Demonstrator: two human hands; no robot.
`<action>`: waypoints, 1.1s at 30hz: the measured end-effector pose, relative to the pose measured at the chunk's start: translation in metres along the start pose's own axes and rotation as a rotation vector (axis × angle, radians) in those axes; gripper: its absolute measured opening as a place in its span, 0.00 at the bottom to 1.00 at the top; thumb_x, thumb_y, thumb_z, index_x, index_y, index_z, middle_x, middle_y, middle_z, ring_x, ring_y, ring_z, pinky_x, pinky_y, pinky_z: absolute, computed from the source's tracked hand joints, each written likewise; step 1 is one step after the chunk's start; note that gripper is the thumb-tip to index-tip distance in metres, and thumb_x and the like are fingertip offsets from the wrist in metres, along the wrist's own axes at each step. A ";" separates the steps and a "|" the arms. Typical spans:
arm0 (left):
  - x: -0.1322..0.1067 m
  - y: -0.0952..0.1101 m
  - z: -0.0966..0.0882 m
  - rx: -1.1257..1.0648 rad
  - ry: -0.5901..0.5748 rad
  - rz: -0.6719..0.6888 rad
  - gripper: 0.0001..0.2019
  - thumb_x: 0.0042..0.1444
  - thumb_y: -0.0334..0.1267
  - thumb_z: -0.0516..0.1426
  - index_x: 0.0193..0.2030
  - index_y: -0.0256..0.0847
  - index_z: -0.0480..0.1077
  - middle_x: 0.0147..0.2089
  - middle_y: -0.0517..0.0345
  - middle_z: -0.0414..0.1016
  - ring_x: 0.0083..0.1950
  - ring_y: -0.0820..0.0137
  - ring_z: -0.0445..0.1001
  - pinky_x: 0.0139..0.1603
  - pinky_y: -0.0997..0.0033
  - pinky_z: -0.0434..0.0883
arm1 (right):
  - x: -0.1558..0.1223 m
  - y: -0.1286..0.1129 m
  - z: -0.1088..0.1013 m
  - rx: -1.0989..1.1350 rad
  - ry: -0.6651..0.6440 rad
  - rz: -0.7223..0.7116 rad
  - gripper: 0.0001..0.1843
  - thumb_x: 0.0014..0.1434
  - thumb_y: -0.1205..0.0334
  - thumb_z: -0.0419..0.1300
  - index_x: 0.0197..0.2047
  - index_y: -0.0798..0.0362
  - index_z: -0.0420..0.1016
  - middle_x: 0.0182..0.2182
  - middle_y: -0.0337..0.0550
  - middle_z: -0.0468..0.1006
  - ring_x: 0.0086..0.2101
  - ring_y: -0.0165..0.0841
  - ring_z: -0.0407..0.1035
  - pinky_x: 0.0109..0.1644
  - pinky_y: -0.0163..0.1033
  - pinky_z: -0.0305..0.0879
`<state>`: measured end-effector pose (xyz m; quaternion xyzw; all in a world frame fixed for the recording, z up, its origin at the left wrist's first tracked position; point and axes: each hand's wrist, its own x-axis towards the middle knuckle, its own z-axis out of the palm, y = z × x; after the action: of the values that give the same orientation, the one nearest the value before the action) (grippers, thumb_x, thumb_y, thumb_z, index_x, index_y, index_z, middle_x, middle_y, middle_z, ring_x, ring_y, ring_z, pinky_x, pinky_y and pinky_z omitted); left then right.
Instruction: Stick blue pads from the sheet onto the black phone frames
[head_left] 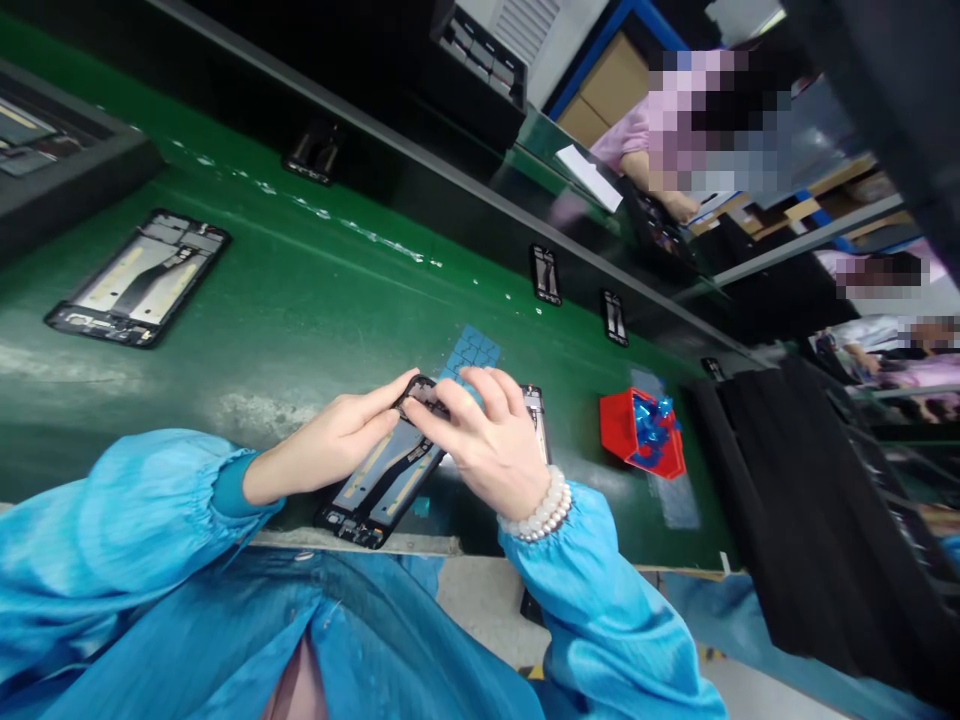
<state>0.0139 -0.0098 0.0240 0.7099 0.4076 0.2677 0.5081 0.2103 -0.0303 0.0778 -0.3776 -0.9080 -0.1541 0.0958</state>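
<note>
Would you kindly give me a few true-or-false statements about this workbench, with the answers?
1. Both hands touch the phone frame. True.
2. The red bin lies beside the left hand. False: it lies beyond the right hand.
3. The belt is green. True.
4. The right wrist is bare. False: it wears a bead bracelet.
5. A second phone frame lies further along the belt. True.

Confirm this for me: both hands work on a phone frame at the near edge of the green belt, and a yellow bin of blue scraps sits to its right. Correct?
Not quite. The head view shows the bin is red, not yellow. The rest holds: the left hand and right hand work on the phone frame at the near edge of the green belt, with blue scraps in the bin to its right.
</note>
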 end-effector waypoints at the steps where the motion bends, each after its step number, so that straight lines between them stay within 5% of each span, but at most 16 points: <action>1: 0.000 0.000 0.000 -0.017 -0.007 -0.009 0.28 0.61 0.45 0.46 0.66 0.37 0.56 0.64 0.56 0.63 0.64 0.61 0.63 0.64 0.62 0.59 | 0.000 0.000 0.000 0.027 0.000 -0.013 0.15 0.61 0.67 0.54 0.51 0.43 0.70 0.46 0.41 0.71 0.52 0.36 0.58 0.58 0.47 0.57; 4: 0.001 0.000 -0.002 -0.114 0.006 -0.039 0.28 0.61 0.46 0.47 0.66 0.37 0.56 0.63 0.55 0.65 0.63 0.60 0.65 0.63 0.62 0.61 | -0.001 0.002 -0.003 0.200 0.081 0.040 0.16 0.61 0.71 0.53 0.46 0.41 0.72 0.46 0.40 0.70 0.51 0.35 0.59 0.57 0.46 0.60; 7: 0.004 0.004 -0.006 -0.266 0.129 -0.071 0.30 0.60 0.48 0.49 0.67 0.35 0.56 0.64 0.51 0.65 0.61 0.58 0.66 0.61 0.62 0.64 | -0.006 0.005 -0.003 0.501 0.175 0.367 0.16 0.60 0.66 0.55 0.52 0.45 0.66 0.45 0.45 0.68 0.46 0.34 0.65 0.49 0.44 0.67; 9: 0.006 0.007 -0.009 -0.344 0.203 -0.112 0.30 0.59 0.48 0.50 0.65 0.33 0.57 0.61 0.48 0.69 0.57 0.56 0.70 0.55 0.63 0.69 | -0.010 0.001 0.005 0.836 0.012 0.528 0.23 0.59 0.58 0.58 0.57 0.50 0.59 0.42 0.47 0.71 0.37 0.31 0.69 0.38 0.39 0.71; 12: 0.010 0.011 -0.014 -0.371 0.261 -0.163 0.28 0.59 0.48 0.50 0.63 0.34 0.60 0.51 0.48 0.77 0.46 0.59 0.76 0.45 0.66 0.74 | -0.016 -0.014 0.022 1.308 -0.334 0.549 0.24 0.60 0.53 0.56 0.56 0.51 0.58 0.36 0.41 0.74 0.28 0.26 0.68 0.30 0.33 0.70; 18: 0.017 0.005 -0.023 -0.226 0.383 -0.208 0.25 0.60 0.48 0.49 0.57 0.34 0.63 0.41 0.50 0.78 0.37 0.63 0.76 0.37 0.68 0.75 | -0.002 -0.020 0.029 1.282 -0.395 0.611 0.10 0.62 0.59 0.52 0.45 0.53 0.66 0.21 0.30 0.64 0.21 0.23 0.60 0.24 0.30 0.60; 21: 0.022 -0.002 -0.029 -0.326 0.452 -0.244 0.27 0.60 0.50 0.49 0.63 0.37 0.57 0.51 0.46 0.75 0.43 0.61 0.76 0.38 0.64 0.77 | 0.031 0.017 0.036 1.188 -0.349 0.755 0.09 0.57 0.62 0.57 0.42 0.53 0.69 0.18 0.28 0.63 0.19 0.22 0.59 0.24 0.29 0.58; 25: 0.026 -0.017 -0.029 -0.343 0.442 -0.180 0.34 0.60 0.51 0.50 0.70 0.51 0.40 0.69 0.50 0.53 0.59 0.57 0.68 0.47 0.59 0.76 | 0.086 0.105 0.076 0.990 -0.190 1.084 0.11 0.60 0.62 0.55 0.45 0.56 0.71 0.28 0.35 0.74 0.25 0.24 0.68 0.31 0.32 0.65; 29: 0.022 -0.031 -0.027 0.014 0.316 -0.199 0.33 0.57 0.54 0.51 0.68 0.51 0.50 0.63 0.48 0.64 0.49 0.57 0.76 0.41 0.61 0.77 | 0.115 0.187 0.120 0.776 -0.128 1.332 0.17 0.63 0.56 0.55 0.51 0.57 0.68 0.44 0.45 0.74 0.39 0.32 0.71 0.43 0.43 0.71; 31: 0.020 -0.034 -0.026 0.159 0.279 -0.217 0.29 0.58 0.56 0.49 0.65 0.51 0.56 0.58 0.51 0.70 0.45 0.57 0.78 0.35 0.64 0.77 | 0.113 0.213 0.130 0.670 -0.105 1.411 0.18 0.62 0.55 0.56 0.52 0.55 0.67 0.49 0.46 0.71 0.45 0.35 0.70 0.48 0.46 0.70; 33: 0.019 -0.035 -0.025 0.278 0.240 -0.164 0.26 0.59 0.57 0.47 0.61 0.52 0.62 0.58 0.55 0.71 0.50 0.56 0.76 0.40 0.61 0.77 | 0.099 0.229 0.133 0.553 -0.068 1.472 0.18 0.62 0.56 0.56 0.53 0.55 0.67 0.50 0.47 0.70 0.46 0.36 0.69 0.49 0.47 0.69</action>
<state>-0.0068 0.0237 -0.0015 0.7007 0.5548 0.2493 0.3729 0.2974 0.2346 0.0304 -0.8489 -0.4321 0.1924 0.2358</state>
